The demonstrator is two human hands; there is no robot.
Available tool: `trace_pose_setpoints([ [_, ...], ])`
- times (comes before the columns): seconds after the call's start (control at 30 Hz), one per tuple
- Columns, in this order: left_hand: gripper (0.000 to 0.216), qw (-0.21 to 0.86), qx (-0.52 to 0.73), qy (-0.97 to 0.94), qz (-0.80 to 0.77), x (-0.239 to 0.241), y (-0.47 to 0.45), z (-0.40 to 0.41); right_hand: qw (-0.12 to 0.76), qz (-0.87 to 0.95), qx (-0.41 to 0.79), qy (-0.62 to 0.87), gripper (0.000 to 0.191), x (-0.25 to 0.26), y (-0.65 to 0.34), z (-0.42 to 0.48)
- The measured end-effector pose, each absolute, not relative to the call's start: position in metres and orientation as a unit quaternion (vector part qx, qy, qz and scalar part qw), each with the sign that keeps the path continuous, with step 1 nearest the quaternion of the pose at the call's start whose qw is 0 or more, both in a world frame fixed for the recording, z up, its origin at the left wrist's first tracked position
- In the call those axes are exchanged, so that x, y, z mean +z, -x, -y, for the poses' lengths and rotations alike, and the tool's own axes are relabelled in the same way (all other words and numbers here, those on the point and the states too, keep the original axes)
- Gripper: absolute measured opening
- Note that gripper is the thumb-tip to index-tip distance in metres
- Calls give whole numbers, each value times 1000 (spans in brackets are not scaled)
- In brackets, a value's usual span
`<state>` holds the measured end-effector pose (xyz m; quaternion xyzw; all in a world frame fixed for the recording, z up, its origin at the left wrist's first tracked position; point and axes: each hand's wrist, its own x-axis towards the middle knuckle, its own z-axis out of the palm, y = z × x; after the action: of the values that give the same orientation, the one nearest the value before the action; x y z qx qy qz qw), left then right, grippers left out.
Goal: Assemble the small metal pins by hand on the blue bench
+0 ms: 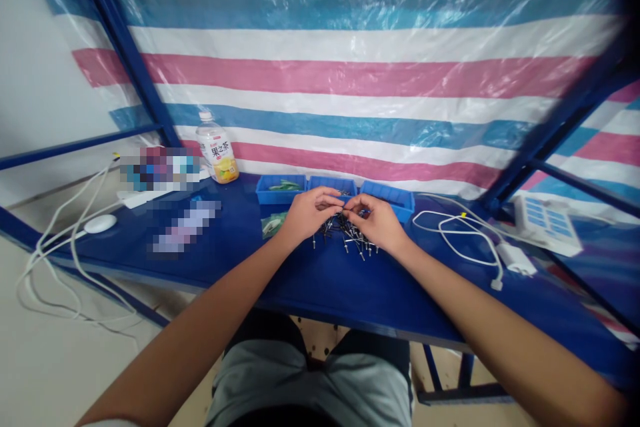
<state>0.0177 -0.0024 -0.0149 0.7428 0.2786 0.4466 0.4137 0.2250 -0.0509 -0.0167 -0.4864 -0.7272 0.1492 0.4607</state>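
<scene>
My left hand (pixel 311 212) and my right hand (pixel 376 216) meet over the middle of the blue table, thumbs and forefingers pinched close together. What sits between the fingertips is too small to make out. Right under them lies a loose pile of thin dark pins with silvery ends (pixel 354 240), which look like blind rivets. Behind the hands stand a left blue bin (pixel 274 197) with green pieces in it, a middle blue bin (pixel 320 183) partly hidden by my left hand, and a right blue bin (pixel 403 208).
A small bag with green contents (pixel 273 225) lies left of the pile. Farther left stand a drink bottle (pixel 218 150) and blurred-out items. White cables with an adapter (pixel 516 259) and a power strip (pixel 547 223) lie right. Blue frame posts (pixel 127 60) flank a striped sheet (pixel 350 73).
</scene>
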Motion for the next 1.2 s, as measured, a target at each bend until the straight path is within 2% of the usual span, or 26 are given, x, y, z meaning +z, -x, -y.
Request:
trace_pose_setpoints([
  [0.1, 46, 425, 445, -740, -272, -14, -19, 4, 468, 725, 166, 477, 13, -18, -225, 51],
  [0.27, 59, 407, 464, -733, -285, -10, -21, 7, 472, 738, 179, 448, 35, -16, -224, 53],
  [0.43, 39, 351, 454, -759, -306, -8, -18, 10, 489, 732, 121, 459, 20, -12, -227, 54],
  [0.7, 41, 368, 407, -779, -303, -8, -18, 15, 500, 746, 112, 425, 8, -9, -228, 55],
  [0.97, 27, 372, 439, -763, -296, -8, -19, 10, 482, 750, 154, 425, 17, -14, -224, 54],
  [1.2, 17, 379, 468, -745, -286, -13, -20, 4, 506, 715, 183, 447, 23, -16, -223, 53],
])
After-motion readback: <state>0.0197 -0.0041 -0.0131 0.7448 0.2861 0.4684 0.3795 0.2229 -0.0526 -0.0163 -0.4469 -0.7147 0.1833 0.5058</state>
